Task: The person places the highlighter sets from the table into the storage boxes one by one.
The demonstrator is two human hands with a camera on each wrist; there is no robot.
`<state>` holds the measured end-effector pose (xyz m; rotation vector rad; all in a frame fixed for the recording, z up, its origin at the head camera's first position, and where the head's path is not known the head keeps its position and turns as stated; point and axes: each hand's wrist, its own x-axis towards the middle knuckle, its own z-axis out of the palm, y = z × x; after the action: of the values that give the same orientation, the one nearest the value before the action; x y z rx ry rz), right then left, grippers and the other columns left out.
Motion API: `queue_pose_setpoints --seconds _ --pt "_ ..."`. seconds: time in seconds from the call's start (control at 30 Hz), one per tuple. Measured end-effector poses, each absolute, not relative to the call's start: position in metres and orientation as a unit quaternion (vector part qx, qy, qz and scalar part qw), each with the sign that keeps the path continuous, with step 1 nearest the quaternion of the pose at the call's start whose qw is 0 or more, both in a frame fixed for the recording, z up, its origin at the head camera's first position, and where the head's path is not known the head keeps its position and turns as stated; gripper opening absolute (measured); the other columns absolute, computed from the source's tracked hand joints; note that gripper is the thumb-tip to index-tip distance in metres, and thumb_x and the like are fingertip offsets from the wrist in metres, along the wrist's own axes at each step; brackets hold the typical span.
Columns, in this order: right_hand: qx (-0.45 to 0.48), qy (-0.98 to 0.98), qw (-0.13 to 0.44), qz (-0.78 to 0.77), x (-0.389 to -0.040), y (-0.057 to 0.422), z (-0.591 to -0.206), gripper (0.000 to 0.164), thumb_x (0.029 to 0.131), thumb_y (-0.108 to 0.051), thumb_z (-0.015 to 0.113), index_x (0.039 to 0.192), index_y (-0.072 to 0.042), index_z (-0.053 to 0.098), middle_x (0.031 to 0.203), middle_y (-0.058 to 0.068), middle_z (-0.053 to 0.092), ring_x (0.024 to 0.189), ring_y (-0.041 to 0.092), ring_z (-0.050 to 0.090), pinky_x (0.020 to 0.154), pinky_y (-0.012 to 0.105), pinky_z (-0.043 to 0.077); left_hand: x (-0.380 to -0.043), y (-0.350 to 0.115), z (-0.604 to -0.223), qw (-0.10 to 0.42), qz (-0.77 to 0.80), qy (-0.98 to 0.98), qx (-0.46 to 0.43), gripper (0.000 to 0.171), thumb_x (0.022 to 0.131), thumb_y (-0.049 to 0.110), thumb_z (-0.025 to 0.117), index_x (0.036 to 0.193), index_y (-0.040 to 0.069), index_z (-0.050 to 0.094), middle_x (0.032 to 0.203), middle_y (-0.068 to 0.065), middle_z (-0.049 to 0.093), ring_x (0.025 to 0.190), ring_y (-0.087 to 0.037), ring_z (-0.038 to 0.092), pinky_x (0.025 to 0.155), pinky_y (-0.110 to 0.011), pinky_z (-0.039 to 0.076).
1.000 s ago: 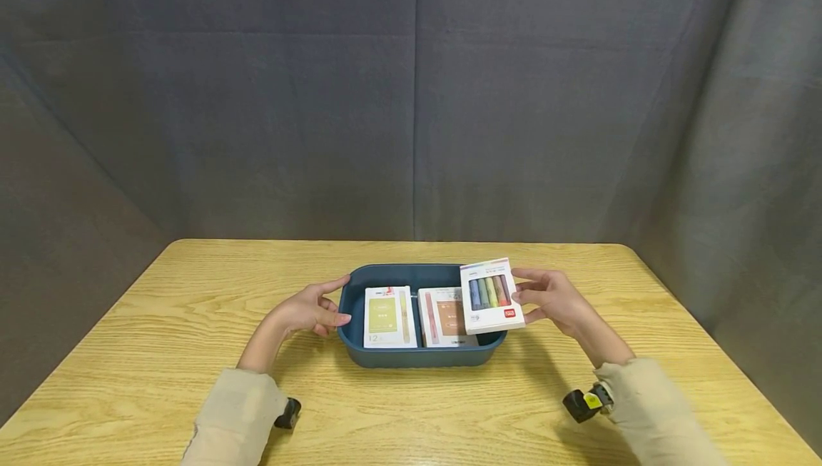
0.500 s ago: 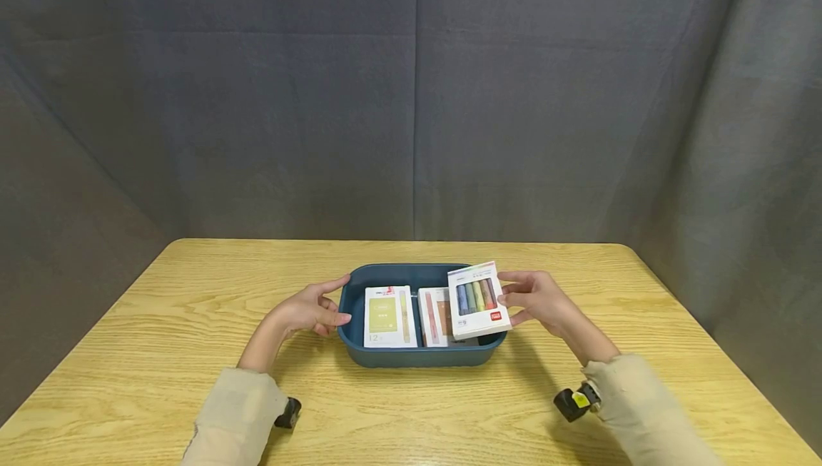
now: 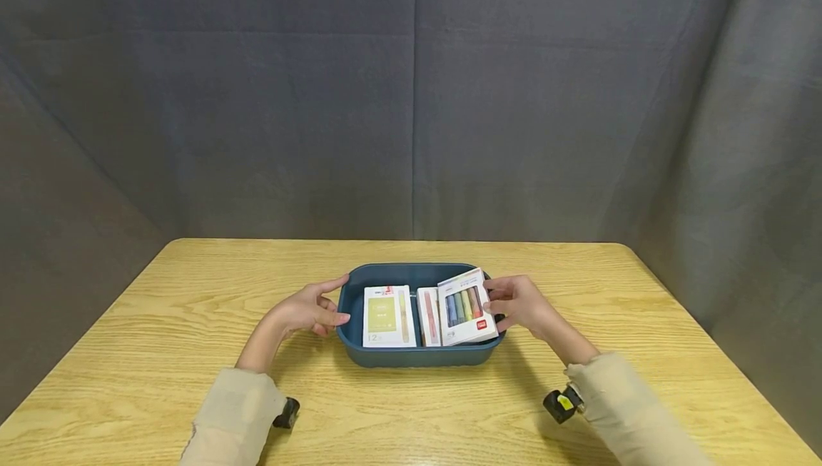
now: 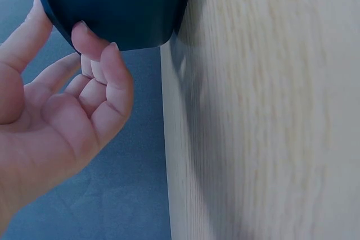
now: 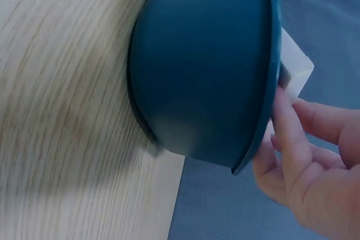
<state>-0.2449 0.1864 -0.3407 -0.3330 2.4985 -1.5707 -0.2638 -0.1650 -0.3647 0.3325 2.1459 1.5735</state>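
Note:
A dark blue storage bin rests on the table, split in two compartments by a middle divider. My left hand holds its left end, thumb and index finger apart along the rim. In the left compartment lies a white box with a yellow-green panel. My right hand grips the right edge of a white box with a window showing coloured sticks. Tilted, it overlaps the right compartment and mostly covers a white box with a pink pen picture. In the right wrist view, fingers sit right at the rim.
The wooden table surrounds the bin. Grey curtains hang behind it and on both sides. A small black wrist camera hangs at the right sleeve, with another camera at the left one.
My right hand has moved left and slightly down with the windowed box, which now tilts more and covers more of the box beneath. My left hand and the bin have stayed put.

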Motion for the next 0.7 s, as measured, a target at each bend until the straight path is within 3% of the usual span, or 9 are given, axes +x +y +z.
queue_pose_setpoints --seconds 0.33,0.7 --pt "-0.098 0.86 0.074 -0.495 -0.245 0.177 -0.344 0.034 0.084 0.01 0.052 0.117 0.019 0.047 0.097 0.025 0.057 0.075 0.024 0.061 0.057 0.035 0.051 -0.263 -0.165 -0.364 0.229 0.573 0.776 0.128 0.077 0.082 0.0 0.061 0.143 0.004 0.014 0.061 -0.004 0.044 0.052 -0.015 0.048 0.052 -0.024 0.043" --pt "-0.084 0.882 0.035 -0.462 -0.248 0.169 -0.351 0.03 0.079 0.01 0.06 0.107 0.019 0.054 0.096 0.026 0.059 0.074 0.026 0.062 0.056 0.033 0.051 -0.264 -0.165 -0.364 0.228 0.57 0.779 0.125 0.078 0.082 0.001 0.062 0.143 0.004 0.014 0.062 -0.004 0.043 0.053 -0.016 0.049 0.053 -0.025 0.044"
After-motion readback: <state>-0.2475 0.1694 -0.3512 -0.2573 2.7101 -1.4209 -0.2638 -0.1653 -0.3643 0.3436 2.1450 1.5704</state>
